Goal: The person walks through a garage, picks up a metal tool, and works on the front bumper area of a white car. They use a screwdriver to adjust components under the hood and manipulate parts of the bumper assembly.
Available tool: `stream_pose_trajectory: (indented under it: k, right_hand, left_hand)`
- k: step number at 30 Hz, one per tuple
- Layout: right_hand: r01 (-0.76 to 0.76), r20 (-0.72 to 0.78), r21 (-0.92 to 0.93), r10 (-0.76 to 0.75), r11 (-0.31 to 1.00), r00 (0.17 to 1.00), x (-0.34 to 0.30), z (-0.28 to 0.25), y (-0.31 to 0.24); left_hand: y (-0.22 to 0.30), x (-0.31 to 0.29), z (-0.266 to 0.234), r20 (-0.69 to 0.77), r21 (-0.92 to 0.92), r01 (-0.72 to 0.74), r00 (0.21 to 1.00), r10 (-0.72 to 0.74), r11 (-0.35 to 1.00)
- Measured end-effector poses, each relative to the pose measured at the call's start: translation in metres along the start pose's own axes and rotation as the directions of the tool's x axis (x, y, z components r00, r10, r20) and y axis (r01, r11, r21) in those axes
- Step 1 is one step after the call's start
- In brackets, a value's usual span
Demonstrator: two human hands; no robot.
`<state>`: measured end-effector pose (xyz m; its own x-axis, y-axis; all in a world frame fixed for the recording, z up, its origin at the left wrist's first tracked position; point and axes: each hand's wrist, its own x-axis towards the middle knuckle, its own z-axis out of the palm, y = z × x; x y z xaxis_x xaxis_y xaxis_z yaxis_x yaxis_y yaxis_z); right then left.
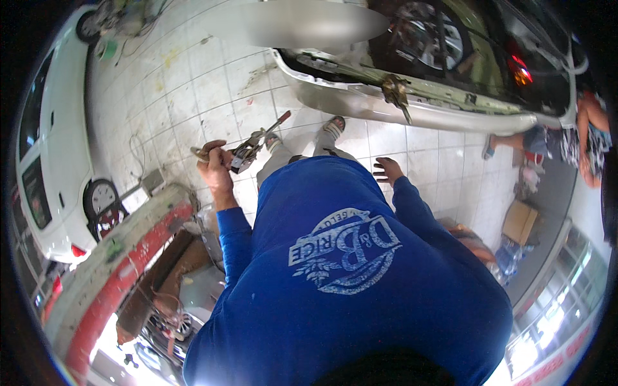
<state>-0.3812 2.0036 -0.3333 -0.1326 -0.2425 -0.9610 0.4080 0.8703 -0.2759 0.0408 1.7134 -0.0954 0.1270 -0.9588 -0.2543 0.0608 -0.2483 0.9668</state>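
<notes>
silvery metal tool (246, 152), red-tipped

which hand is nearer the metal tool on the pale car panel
Right. The right hand is below the metal tool in the picture; the left hand is farther off, down to the left, holding a second tool.

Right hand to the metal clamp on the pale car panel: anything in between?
Nothing visible blocks it. Between the right hand and the metal clamp, only floor tiles and the pale car panel's outer side show; depth is hard to judge.
</notes>
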Motion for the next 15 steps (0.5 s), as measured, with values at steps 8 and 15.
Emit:
stream_pose_trajectory:
  k: [8, 15]
  right_hand:
    - [-0.052, -0.014, 0.091, 0.053, 0.994, 0.998, -0.001, 0.07, 0.026]
    - [-0.001, -0.066, 0.101, 0.008, 0.995, 0.998, -0.02, 0.164, 0.045]
  left_hand:
    - [-0.003, 0.031, -0.046, 0.097, -0.019, 0.029, 0.995, -0.027, 0.999]
    - [0.005, 0.051, -0.089, 0.242, 0.167, 0.035, 0.967, -0.076, 0.985]
